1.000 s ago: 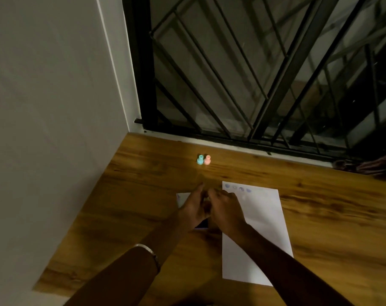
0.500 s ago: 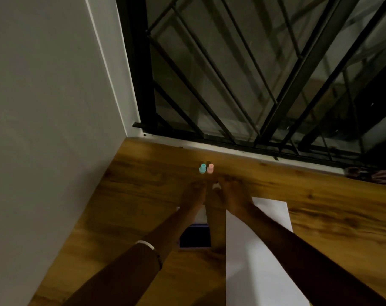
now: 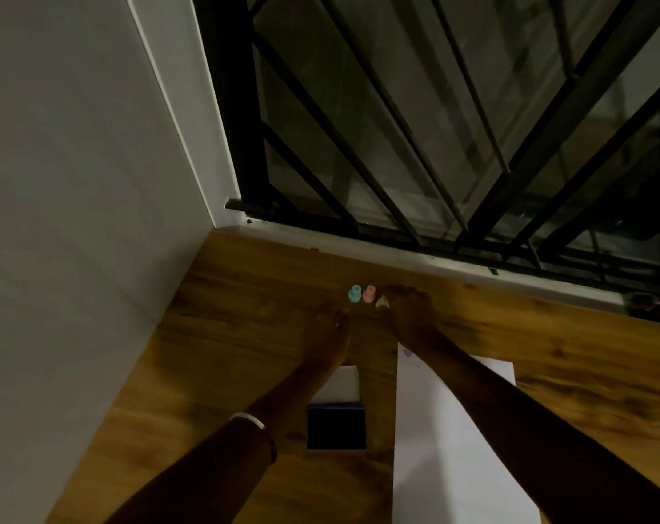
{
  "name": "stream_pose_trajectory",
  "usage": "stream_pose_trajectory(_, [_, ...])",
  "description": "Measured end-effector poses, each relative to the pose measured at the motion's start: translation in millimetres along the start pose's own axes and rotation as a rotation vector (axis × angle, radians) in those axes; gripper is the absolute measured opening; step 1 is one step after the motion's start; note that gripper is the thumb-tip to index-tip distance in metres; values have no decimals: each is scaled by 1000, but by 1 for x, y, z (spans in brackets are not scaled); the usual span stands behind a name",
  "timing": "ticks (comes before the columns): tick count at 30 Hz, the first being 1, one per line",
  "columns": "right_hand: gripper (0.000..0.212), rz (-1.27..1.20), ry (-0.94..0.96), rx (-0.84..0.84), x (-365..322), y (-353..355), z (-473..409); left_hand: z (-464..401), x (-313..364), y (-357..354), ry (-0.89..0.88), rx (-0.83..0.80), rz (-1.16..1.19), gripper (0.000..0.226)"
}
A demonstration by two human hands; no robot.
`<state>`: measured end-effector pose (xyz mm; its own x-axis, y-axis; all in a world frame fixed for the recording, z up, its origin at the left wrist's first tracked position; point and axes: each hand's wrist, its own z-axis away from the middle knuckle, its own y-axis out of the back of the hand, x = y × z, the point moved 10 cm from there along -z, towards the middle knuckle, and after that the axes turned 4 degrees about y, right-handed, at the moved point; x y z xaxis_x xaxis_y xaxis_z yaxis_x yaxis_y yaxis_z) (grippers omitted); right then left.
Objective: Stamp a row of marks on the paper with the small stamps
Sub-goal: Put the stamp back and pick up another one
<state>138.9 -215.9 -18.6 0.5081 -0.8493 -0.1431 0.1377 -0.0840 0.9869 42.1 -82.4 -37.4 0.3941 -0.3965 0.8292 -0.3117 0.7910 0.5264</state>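
Both arms reach out over a wooden bench (image 3: 215,334) set in the corner between a grey wall (image 3: 75,164) on the left and a black window grille (image 3: 415,126) at the far side. Two small stamps stand upright and just beside each other near the far edge: a blue stamp (image 3: 354,294) on the left and a pink stamp (image 3: 368,293) on its right. The right hand (image 3: 407,312) lies just to the right of the pink stamp, its fingers curled around a pale little thing (image 3: 382,302) that may be a third stamp; the light is too dim to say for certain. The left hand (image 3: 326,334) rests nearer, below the blue stamp, with fingers drawn loosely together; whether it holds anything cannot be told. A bracelet (image 3: 251,423) circles the left wrist. The sheet of paper (image 3: 453,448) lies on the right side of the bench under the right forearm, with one faint purple mark (image 3: 407,352) showing at its far left corner. Between the arms sits an open ink pad (image 3: 336,427), dark blue, with its white lid (image 3: 343,383) folded back on the far side.
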Motion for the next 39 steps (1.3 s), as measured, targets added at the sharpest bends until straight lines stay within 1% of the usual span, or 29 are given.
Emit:
stream_pose_trajectory(2, [33, -19, -4, -9, 0, -3, -2, -1, -2, 0, -4, 16, 10, 20])
stream_pose_trajectory(4, [37, -16, -18, -34, 1, -6, -3, -1, -3, 0, -11, 28, 29, 18])
stream_pose_trajectory(6, [50, -9, -28, -53, 2, -7, -4, -1, -4, 0, -21, 36, 56, 16])
stream_pose_trajectory(8, [60, -32, -24, -18, 2, -2, -5, 0, -4, 1, -29, 47, 59, 15])
stream_pose_trajectory(9, [60, -53, -9, 14, -1, 2, -7, -1, -5, 1, -30, 50, 63, 15])
stream_pose_trajectory(11, [52, -59, 34, 45, -8, 7, -14, -1, -8, 2, -21, 50, 92, 15])
stream_pose_trajectory(14, [39, 22, 73, 3, -17, 4, -23, -1, -10, 6, -4, 57, 96, 16])
stream_pose_trajectory(16, [34, 39, 88, 2, -20, 4, -24, 0, -10, 9, -9, 73, 110, 16])
stream_pose_trajectory(21, [28, 15, 110, 71, -23, 22, -15, 5, -17, 14, 34, 40, 179, 18])
stream_pose_trajectory(24, [36, -33, 118, 81, -28, 37, -1, 8, -18, 17, 62, 25, 277, 15])
stream_pose_trajectory(26, [36, -107, 142, 119, -39, 49, 14, 12, -20, 14, 133, -12, 412, 11])
stream_pose_trajectory(27, [33, -129, 144, 122, -46, 52, 21, 14, -21, 11, 182, -51, 496, 12])
stream_pose_trajectory(28, [30, -141, 138, 115, -52, 52, 31, 18, -22, 7, 219, -92, 540, 18])
stream_pose_trajectory(30, [23, -192, 152, 133, -69, 52, 52, 26, -20, 4, 218, -153, 510, 24])
stream_pose_trajectory(32, [13, -296, 219, 183, -88, 55, 75, 38, -16, 2, 219, -205, 552, 23])
stream_pose_trajectory(34, [18, -409, 239, 186, -102, 51, 93, 54, -21, 3, 293, -231, 581, 22])
stream_pose_trajectory(36, [22, -452, 216, 210, -108, 45, 106, 68, -32, 3, 346, -260, 584, 21])
stream_pose_trajectory(38, [22, -468, 186, 245, -110, 40, 115, 80, -43, 3, 362, -294, 602, 21])
stream_pose_trajectory(39, [22, -481, 178, 257, -111, 39, 118, 85, -46, 4, 359, -321, 636, 27])
